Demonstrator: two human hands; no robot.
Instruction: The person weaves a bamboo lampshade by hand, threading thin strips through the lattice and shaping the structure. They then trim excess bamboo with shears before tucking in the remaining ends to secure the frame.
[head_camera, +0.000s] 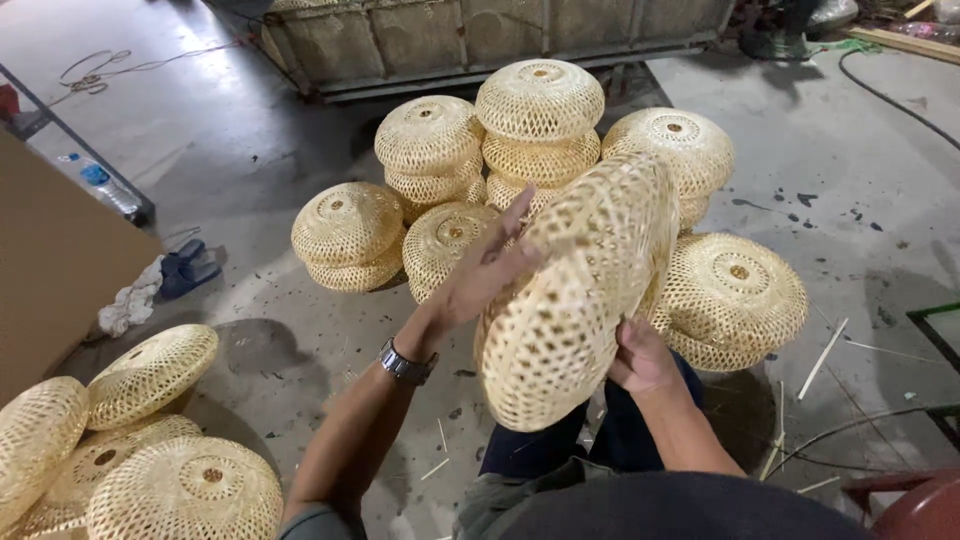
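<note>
At lap height, a woven bamboo shade (575, 300) was held tilted; the left hand (490, 270) was spread flat against its upper side; the right hand (640, 358) was clasped under its rim; it was judged light, springy, crushable, best gripped at the rim.

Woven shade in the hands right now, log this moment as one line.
left hand: flat on woven bamboo shade | right hand: gripping shade from below | shade: tilted over lap | behind: stacked shades on concrete floor
</note>
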